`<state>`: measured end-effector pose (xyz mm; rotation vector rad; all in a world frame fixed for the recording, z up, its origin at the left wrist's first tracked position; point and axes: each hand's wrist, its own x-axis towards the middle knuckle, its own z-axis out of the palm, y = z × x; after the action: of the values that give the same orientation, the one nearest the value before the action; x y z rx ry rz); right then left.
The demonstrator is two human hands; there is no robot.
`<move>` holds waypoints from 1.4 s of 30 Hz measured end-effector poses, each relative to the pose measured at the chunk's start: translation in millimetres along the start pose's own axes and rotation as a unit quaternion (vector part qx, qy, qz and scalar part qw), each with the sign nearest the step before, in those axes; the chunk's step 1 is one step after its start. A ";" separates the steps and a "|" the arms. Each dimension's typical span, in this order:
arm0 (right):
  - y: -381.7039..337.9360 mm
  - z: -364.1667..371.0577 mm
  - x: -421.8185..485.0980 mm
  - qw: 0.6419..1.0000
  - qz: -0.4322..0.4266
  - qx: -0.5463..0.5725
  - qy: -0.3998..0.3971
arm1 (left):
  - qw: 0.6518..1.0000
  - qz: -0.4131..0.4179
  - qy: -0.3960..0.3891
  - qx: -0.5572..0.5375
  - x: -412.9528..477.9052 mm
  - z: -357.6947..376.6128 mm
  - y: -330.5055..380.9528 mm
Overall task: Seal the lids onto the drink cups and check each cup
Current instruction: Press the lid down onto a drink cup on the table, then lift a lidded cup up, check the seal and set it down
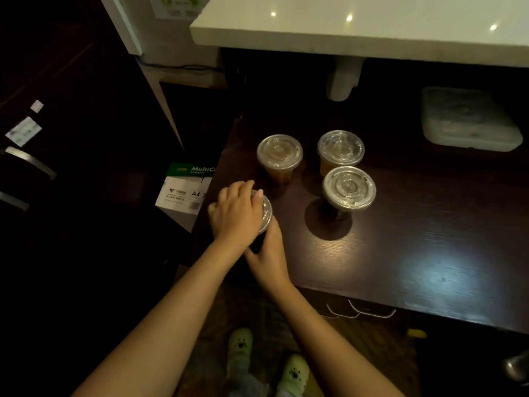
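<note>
Several clear drink cups stand on a dark wooden table [400, 253]. Three wear clear flat lids: a back left cup [279, 151] and a back right cup [340, 147] with amber drink, and a nearer cup [349, 187]. A fourth cup stands at the table's near left corner, mostly hidden by my hands. My left hand [234, 210] lies flat on top of its lid [266, 213], fingers spread across it and pressing down. My right hand [267, 253] wraps around the cup's body just below the lid.
A white lidded container [469, 121] lies at the table's back right. A pale counter [343, 24] overhangs the back. A box of A4 paper [186, 190] stands on the floor left of the table. Drawer handles [372, 312] sit under the front edge.
</note>
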<state>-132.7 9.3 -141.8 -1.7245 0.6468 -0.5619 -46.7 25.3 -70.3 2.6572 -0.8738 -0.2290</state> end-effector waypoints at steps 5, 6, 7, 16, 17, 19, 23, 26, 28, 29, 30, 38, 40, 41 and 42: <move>5.2 -36.3 21.0 0.991 0.009 0.023 -0.133 | 0.978 0.200 -0.047 -0.032 11.3 -10.3 -17.4; 4.7 -37.8 27.6 0.987 0.015 0.028 -0.157 | 0.974 0.218 -0.058 -0.012 14.1 -11.2 -17.1; 4.3 -37.1 33.0 0.987 0.021 0.028 -0.159 | 0.974 0.220 -0.059 0.008 17.1 -11.2 -15.9; 8.4 -15.5 33.8 0.999 -0.011 -0.045 -0.012 | 0.998 0.060 -0.015 -0.002 15.2 0.5 0.3; 11.2 -18.9 35.4 0.999 -0.005 -0.039 -0.027 | 0.998 0.060 -0.010 -0.006 15.5 0.6 -0.7; 18.1 -23.9 39.1 0.998 0.012 -0.025 -0.054 | 0.998 0.062 -0.005 -0.004 15.2 2.8 -1.3; 19.4 -17.7 46.1 0.997 0.025 -0.046 -0.057 | 0.997 0.072 -0.003 -0.006 16.5 3.7 -1.0; 15.1 -16.3 46.4 0.997 0.043 -0.042 -0.042 | 0.996 0.089 -0.020 -0.009 18.0 -1.2 -1.3; 9.2 -19.4 45.2 0.997 0.051 -0.044 -0.038 | 0.993 0.096 -0.062 -0.011 19.6 -6.4 -1.2; 3.5 -22.1 43.9 0.997 0.047 -0.050 -0.036 | 0.991 0.095 -0.089 -0.012 20.6 -10.5 -0.7; -2.7 -25.1 43.7 0.997 0.039 -0.060 -0.035 | 0.989 0.091 -0.113 -0.013 22.1 -16.6 0.6; -127.2 -75.9 63.3 0.990 -0.101 -0.094 -0.020 | 0.981 0.157 -0.114 0.001 50.0 -141.8 53.6; -171.9 -92.5 72.7 0.986 -0.134 -0.095 0.004 | 0.976 0.195 -0.095 -0.001 56.8 -187.0 78.2; -193.8 -100.4 77.5 0.984 -0.147 -0.097 0.019 | 0.973 0.215 -0.080 -0.004 58.6 -209.0 91.1; -215.1 -107.8 82.4 0.982 -0.160 -0.096 0.033 | 0.970 0.232 -0.064 -0.009 59.4 -230.7 103.6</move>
<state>-115.9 -80.9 95.4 -2.0165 0.4832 -0.8036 2.3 -28.2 179.1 2.3543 -1.4920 -0.2899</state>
